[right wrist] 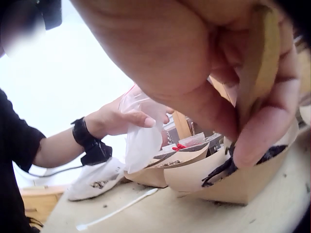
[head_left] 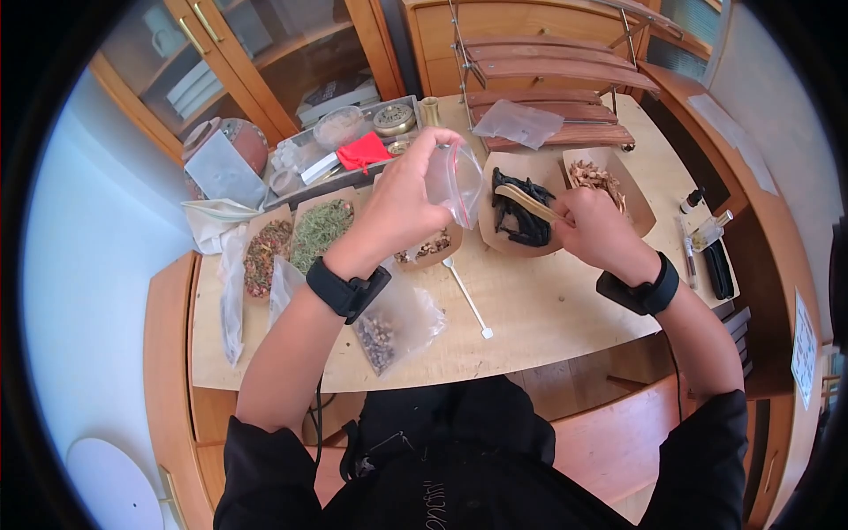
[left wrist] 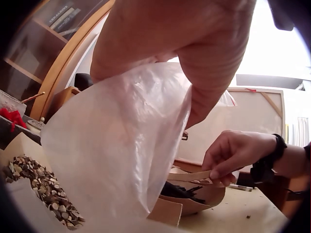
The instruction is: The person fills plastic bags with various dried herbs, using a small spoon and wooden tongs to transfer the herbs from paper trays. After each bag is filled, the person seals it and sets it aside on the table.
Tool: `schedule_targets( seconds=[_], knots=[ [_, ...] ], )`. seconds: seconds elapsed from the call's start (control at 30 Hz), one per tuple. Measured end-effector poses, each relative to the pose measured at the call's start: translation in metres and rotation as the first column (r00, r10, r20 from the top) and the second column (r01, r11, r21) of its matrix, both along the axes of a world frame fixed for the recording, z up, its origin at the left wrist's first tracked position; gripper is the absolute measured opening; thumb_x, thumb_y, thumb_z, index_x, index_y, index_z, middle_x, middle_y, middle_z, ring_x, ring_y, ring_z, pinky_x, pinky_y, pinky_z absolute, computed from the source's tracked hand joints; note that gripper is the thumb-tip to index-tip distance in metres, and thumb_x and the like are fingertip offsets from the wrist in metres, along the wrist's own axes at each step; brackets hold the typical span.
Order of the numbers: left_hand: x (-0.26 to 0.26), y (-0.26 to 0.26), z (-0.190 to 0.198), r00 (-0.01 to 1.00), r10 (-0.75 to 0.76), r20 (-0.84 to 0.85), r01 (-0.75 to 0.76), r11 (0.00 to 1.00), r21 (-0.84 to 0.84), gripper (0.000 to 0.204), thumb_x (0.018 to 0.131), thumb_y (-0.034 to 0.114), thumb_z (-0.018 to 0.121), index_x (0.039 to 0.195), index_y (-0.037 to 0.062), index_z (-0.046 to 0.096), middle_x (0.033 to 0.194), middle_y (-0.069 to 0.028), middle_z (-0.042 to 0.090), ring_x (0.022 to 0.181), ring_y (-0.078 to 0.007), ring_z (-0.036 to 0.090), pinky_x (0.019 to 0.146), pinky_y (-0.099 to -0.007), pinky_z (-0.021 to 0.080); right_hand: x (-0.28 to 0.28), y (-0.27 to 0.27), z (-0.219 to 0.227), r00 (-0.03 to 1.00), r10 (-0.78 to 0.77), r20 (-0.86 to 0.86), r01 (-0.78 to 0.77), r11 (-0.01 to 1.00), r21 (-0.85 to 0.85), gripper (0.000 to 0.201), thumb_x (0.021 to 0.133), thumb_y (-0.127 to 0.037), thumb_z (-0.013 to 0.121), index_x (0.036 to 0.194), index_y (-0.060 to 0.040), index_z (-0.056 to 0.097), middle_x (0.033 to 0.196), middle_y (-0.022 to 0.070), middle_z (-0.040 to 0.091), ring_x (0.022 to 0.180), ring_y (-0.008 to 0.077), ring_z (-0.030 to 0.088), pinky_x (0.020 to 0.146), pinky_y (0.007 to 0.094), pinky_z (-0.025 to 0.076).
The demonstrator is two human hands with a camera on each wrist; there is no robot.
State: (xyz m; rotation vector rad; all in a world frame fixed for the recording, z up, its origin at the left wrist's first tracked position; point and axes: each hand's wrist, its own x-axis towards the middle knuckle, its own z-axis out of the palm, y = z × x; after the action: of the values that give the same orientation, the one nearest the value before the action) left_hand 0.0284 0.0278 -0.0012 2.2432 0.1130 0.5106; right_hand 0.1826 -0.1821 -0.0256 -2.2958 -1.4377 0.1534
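Observation:
My left hand (head_left: 402, 199) holds up a clear plastic zip bag (head_left: 466, 181) by its upper part, its mouth spread apart. The bag looks empty and hangs near a paper tray of small chopped pieces (left wrist: 51, 194). My right hand (head_left: 596, 225) pinches a slim wooden utensil (head_left: 527, 202) between thumb and fingers. The utensil's far end lies over black dried strips (head_left: 533, 231) in a brown paper tray (right wrist: 228, 191). In the right wrist view, the near end of the utensil sticks up past the fingers.
Another tray holds tan shavings (head_left: 592, 179). On the left are trays of green herb (head_left: 325, 231) and reddish dried bits (head_left: 268, 256). A filled bag (head_left: 380, 340) and a white spoon (head_left: 466, 296) lie in front. A slatted wooden rack (head_left: 548, 62) stands behind; small bottles (head_left: 707, 234) are at right.

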Motion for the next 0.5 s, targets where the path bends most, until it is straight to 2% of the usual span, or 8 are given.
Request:
schedule_targets(
  seconds=[0.03, 0.07, 0.1, 0.13, 0.2, 0.43, 0.5],
  knots=[
    [0.001, -0.001, -0.001, 1.0, 0.007, -0.007, -0.007, 1.0, 0.003, 0.056, 0.069, -0.004, 0.069, 0.118, 0.0123, 0.048, 0.101, -0.0025, 0.054, 0.1, -0.015, 0.052, 0.089, -0.0309, 0.043, -0.002, -0.001, 0.004, 1.0, 0.0, -0.001, 0.0, 1.0, -0.002, 0.013, 0.081, -0.001, 0.059, 0.082, 0.0113, 0.059, 0.067, 0.0196, 0.063, 0.064, 0.0291, 0.066, 0.061, 0.0368, 0.054],
    [0.002, -0.001, -0.002, 1.0, 0.012, -0.013, -0.012, 1.0, 0.006, 0.056, 0.069, -0.004, 0.069, 0.118, 0.0123, 0.047, 0.101, -0.0027, 0.055, 0.1, -0.0152, 0.053, 0.089, -0.0313, 0.044, -0.006, -0.003, 0.009, 0.955, -0.082, -0.284, 0.086, 0.996, -0.001, 0.012, 0.084, -0.001, 0.058, 0.083, 0.0106, 0.059, 0.067, 0.0162, 0.063, 0.063, 0.0242, 0.067, 0.058, 0.033, 0.054],
    [0.003, -0.001, -0.002, 1.0, 0.012, -0.013, -0.012, 1.0, 0.005, 0.056, 0.069, -0.004, 0.069, 0.118, 0.0123, 0.047, 0.101, -0.0027, 0.055, 0.1, -0.0152, 0.053, 0.089, -0.0313, 0.044, -0.007, -0.004, 0.011, 0.825, -0.154, -0.543, 0.169, 0.985, -0.022, 0.012, 0.087, -0.001, 0.057, 0.083, 0.0099, 0.06, 0.067, 0.0128, 0.064, 0.061, 0.0193, 0.067, 0.056, 0.0292, 0.055],
    [0.004, -0.001, -0.002, 1.0, 0.01, -0.015, -0.01, 1.0, -0.003, 0.056, 0.069, -0.004, 0.069, 0.118, 0.0122, 0.047, 0.101, -0.0028, 0.055, 0.1, -0.0153, 0.054, 0.089, -0.0314, 0.044, -0.007, -0.005, 0.008, 0.825, -0.155, -0.543, 0.169, 0.985, -0.024, 0.012, 0.087, -0.001, 0.057, 0.083, 0.0099, 0.06, 0.067, 0.0128, 0.064, 0.061, 0.0193, 0.067, 0.056, 0.0292, 0.055],
    [0.005, -0.002, -0.003, 1.0, 0.008, -0.018, -0.008, 1.0, -0.013, 0.056, 0.069, -0.004, 0.069, 0.118, 0.0122, 0.047, 0.101, -0.003, 0.056, 0.1, -0.0155, 0.055, 0.089, -0.0316, 0.044, -0.006, -0.007, 0.0, 0.721, -0.13, -0.68, 0.251, 0.964, 0.082, 0.013, 0.09, -0.002, 0.054, 0.084, 0.0091, 0.059, 0.071, 0.0107, 0.064, 0.061, 0.0163, 0.067, 0.052, 0.0255, 0.056],
    [0.009, -0.004, -0.005, 1.0, -0.012, -0.018, 0.012, 1.0, -0.013, 0.057, 0.068, -0.005, 0.069, 0.118, 0.0119, 0.047, 0.1, -0.0033, 0.056, 0.098, -0.0147, 0.055, 0.088, -0.0315, 0.045, 0.003, -0.016, 0.004, 0.716, -0.181, -0.674, 0.276, 0.961, 0.035, 0.013, 0.089, -0.001, 0.054, 0.085, 0.0105, 0.059, 0.071, 0.0132, 0.064, 0.061, 0.0188, 0.068, 0.051, 0.0268, 0.057],
    [0.009, -0.005, -0.006, 1.0, -0.011, -0.028, 0.011, 1.0, -0.023, 0.057, 0.068, -0.005, 0.069, 0.118, 0.0118, 0.047, 0.1, -0.0033, 0.056, 0.098, -0.0144, 0.054, 0.088, -0.0313, 0.045, 0.005, -0.019, 0.006, 0.693, -0.199, -0.693, 0.282, 0.959, 0.007, 0.017, 0.086, -0.004, 0.059, 0.08, 0.012, 0.061, 0.068, 0.013, 0.064, 0.056, 0.0179, 0.067, 0.047, 0.0274, 0.056]
  ],
)
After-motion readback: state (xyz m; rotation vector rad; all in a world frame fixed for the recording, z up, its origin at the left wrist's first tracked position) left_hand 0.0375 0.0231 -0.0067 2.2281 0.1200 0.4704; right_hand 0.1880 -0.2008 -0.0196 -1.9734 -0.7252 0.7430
